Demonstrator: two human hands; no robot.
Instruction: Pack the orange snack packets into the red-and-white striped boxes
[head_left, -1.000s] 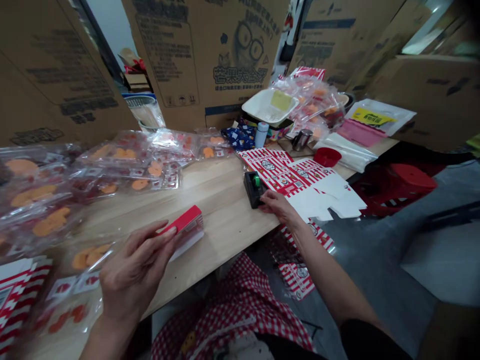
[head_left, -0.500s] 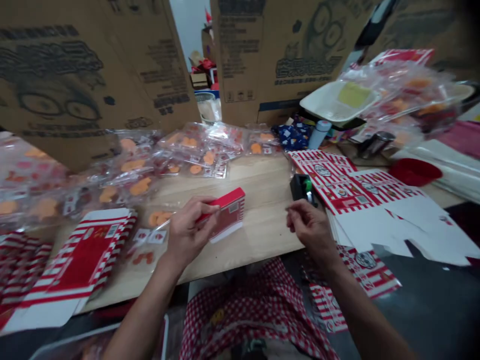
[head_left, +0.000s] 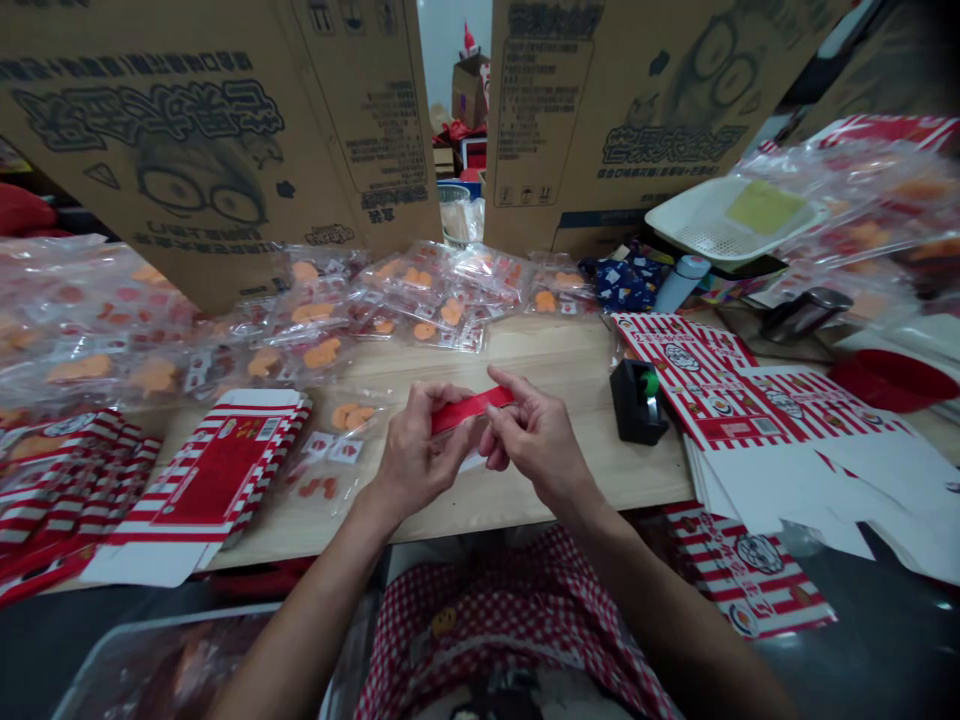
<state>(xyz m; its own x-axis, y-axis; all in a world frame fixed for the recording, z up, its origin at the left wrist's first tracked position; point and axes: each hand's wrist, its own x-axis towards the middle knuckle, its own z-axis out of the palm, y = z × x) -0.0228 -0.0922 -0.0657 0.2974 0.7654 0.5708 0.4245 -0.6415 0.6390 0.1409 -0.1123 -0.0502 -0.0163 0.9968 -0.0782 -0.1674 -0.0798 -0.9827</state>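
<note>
Box (head_left: 472,408), small with a red top, is right at the middle, up over the near part of the table (head_left: 559,340). Left hand (head_left: 424,450) has it gripped at the left end, thumb on the near side and fingers wrapped round the far side. Right hand (head_left: 540,435) is at the other end, thumb and forefinger right up against the red bit, the rest of the fingers curled in. Can't tell if those are really pinching it or just pressing.

Just right of that hand sits a black tape dispenser (head_left: 637,402) with a green roll in it, and past it a pile of red-striped flat sheets (head_left: 757,420), partly hanging off the edge. Red bowl (head_left: 896,380) and a metal cup (head_left: 806,312) are further right, plus a pale blue bottle (head_left: 681,283) by the white basket (head_left: 739,225).

Left side: striped cartons (head_left: 210,470) lying down, then clear bags (head_left: 427,310) with orange pieces spread along the back. Big cardboard (head_left: 360,120) stands behind it all.
</note>
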